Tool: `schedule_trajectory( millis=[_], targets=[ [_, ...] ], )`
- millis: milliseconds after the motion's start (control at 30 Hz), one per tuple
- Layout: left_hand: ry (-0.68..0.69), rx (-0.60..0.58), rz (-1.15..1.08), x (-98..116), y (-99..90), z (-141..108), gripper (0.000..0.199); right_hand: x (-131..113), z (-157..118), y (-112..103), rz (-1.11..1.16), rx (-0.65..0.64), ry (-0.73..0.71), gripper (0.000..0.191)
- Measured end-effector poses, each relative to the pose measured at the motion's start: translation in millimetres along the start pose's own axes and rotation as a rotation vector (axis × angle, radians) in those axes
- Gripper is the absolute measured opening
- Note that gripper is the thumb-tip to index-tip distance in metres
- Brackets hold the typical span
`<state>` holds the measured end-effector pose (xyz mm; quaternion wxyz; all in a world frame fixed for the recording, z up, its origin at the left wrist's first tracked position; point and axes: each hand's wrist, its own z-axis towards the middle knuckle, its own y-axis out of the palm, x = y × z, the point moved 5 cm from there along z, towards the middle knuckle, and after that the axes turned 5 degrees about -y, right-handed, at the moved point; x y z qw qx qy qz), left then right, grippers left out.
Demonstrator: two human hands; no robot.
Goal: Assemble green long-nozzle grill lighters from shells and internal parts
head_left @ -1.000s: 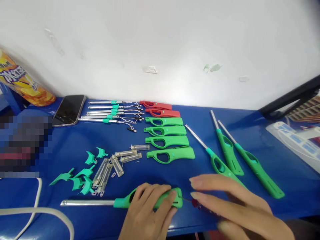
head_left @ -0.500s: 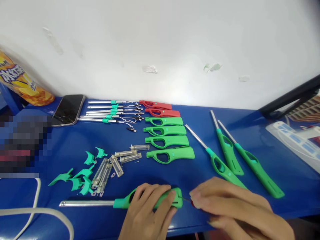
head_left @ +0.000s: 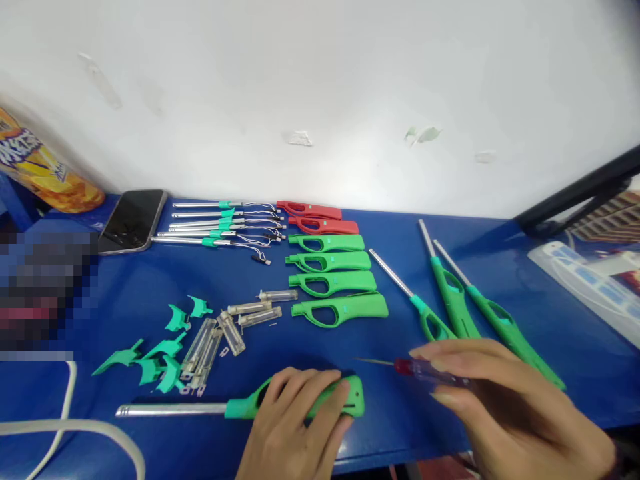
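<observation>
A green long-necked lighter (head_left: 354, 393) lies along the front of the table, its metal tube pointing left. My left hand (head_left: 297, 423) is wrapped over its handle and presses it down. To the right, my right hand (head_left: 505, 393) grips a small screwdriver (head_left: 425, 371) with a clear handle and red collar; its thin tip points left, apart from the lighter. Behind the hands lie green handle shells (head_left: 360, 307) and red ones (head_left: 325, 227) in a column. Clear fuel tanks (head_left: 233, 332) and green triggers (head_left: 170, 373) lie loose to the left.
Metal tubes with wires (head_left: 215, 227) lie at the back, beside a phone (head_left: 134, 220). Several green lighters (head_left: 520, 340) rest at the right, near a white plastic piece (head_left: 585, 283). A pale cable (head_left: 100, 430) loops at front left. A snack package (head_left: 55, 173) stands at the back left.
My right hand has drawn the screwdriver back to the right, so its tip has left the lighter's handle end. My left hand keeps its hold on the lighter.
</observation>
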<state>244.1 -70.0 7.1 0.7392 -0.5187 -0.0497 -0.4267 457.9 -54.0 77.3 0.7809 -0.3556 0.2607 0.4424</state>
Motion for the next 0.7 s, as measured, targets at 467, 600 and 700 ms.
schedule_trajectory(
  millis=[467,600,700],
  targets=[
    [0.076,0.004,0.141,5,4.4,-5,0.030,46,-39,26,-0.355,-0.239,-0.011,0.007],
    [0.056,0.017,0.206,12,0.8,-6,0.030,48,-43,29,-0.433,-0.308,-0.103,0.012],
    [0.064,0.034,0.222,23,-7.9,-1,0.030,45,-43,28,-0.469,-0.303,-0.135,0.014]
  ],
)
